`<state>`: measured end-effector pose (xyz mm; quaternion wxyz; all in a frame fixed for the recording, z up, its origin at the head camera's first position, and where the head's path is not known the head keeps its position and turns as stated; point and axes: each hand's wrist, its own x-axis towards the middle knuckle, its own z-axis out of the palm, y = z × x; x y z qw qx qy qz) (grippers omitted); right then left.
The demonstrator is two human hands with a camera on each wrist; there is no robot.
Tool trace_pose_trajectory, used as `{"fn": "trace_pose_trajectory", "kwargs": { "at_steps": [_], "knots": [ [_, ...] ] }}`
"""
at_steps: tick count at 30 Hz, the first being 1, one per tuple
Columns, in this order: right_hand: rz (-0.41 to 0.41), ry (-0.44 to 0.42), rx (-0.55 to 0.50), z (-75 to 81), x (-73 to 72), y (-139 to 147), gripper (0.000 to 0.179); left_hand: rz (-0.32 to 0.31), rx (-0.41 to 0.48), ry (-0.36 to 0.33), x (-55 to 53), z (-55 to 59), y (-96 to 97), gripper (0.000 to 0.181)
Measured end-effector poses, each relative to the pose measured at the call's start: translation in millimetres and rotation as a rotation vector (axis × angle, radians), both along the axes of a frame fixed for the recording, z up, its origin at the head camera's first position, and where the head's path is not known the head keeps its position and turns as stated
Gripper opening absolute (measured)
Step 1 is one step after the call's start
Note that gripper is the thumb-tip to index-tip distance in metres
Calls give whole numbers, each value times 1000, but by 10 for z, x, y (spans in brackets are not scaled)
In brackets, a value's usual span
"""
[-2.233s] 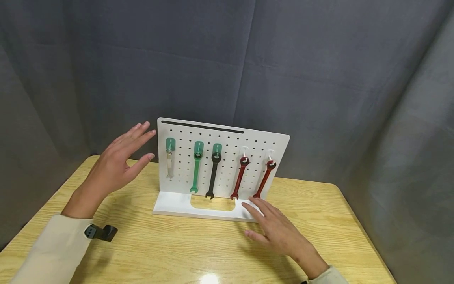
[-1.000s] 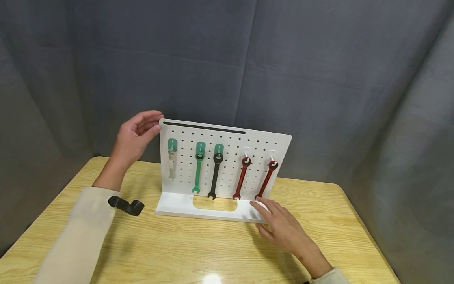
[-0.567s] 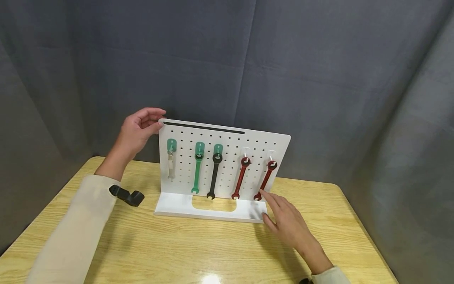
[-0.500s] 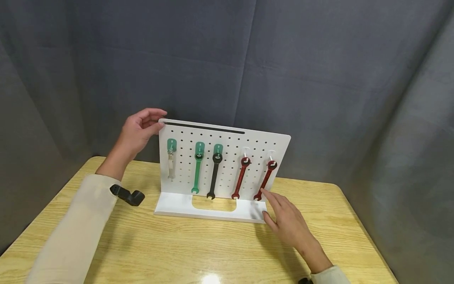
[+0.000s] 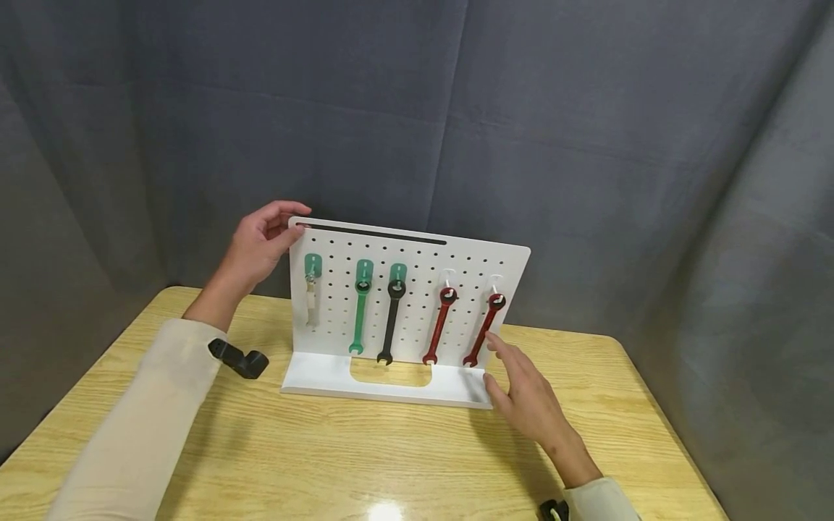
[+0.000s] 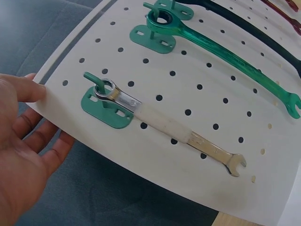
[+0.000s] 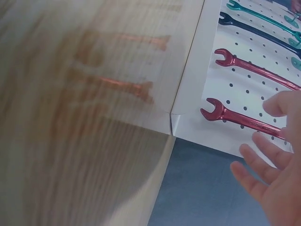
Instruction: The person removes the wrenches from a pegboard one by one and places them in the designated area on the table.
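A white pegboard stand (image 5: 319,373) stands upright on the table. My left hand (image 5: 254,250) grips its top left corner; in the left wrist view the thumb lies in front and the other fingers behind. From hooks hang a silver combination wrench (image 6: 164,120) with a pale wrapped handle, a green wrench (image 5: 360,318), a black wrench (image 5: 392,325) and two red wrenches, an inner red wrench (image 5: 440,325) and an outer red wrench (image 5: 482,336). Beside the board's lower right edge is my right hand (image 5: 526,394), fingers loosely spread and holding nothing, close to the outer red wrench.
The stand rests toward the back of a wooden table (image 5: 313,456). Dark grey curtains (image 5: 365,116) hang behind it and at both sides. Green hook plates (image 6: 153,40) carry the three left wrenches; clear hooks carry the red ones. The base has a cutout.
My left hand has come from the board's left side to its top left corner and taken hold. My right hand has risen slightly along the right edge. The wrenches stay on their hooks.
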<state>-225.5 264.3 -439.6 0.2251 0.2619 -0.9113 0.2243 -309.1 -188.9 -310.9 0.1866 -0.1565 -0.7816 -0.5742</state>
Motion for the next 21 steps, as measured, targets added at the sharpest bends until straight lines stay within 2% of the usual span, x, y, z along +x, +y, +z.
{"fn": "trace_pose_trajectory", "kwargs": {
  "at_steps": [4,11,15,21],
  "knots": [
    [11,-48,-93,7,-38,-25,74,8,-9,15,4,-33,-19,33],
    [25,-205,-280,10,-102,-58,74,1,-24,7,8,-58,-36,33],
    [29,-245,-328,-8,-132,-81,72,10,-51,10,13,-73,-48,34],
    [46,-262,-394,7,-170,-110,67,17,-66,34,4,-93,-47,34]
  ]
}}
